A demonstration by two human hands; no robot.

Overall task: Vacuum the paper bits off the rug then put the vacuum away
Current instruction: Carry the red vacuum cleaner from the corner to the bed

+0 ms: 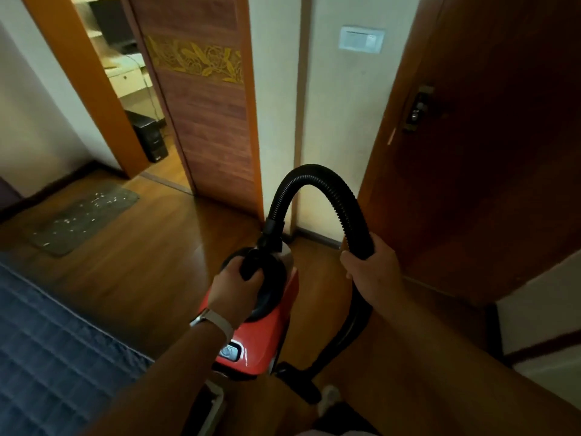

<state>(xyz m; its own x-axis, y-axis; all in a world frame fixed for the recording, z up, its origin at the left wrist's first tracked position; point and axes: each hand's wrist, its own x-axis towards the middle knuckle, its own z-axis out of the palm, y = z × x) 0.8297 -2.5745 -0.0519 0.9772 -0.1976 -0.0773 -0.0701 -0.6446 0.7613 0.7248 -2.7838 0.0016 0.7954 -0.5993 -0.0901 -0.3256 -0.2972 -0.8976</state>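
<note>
The grey rectangular rug, white paper bits on it, lies on the brown wooden floor at left, before the open doorway. The red canister vacuum is well right of it.

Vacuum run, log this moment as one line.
left hand grips vacuum handle | right hand grips hose | rug ahead left, paper bits on it | vacuuming not yet begun
</note>
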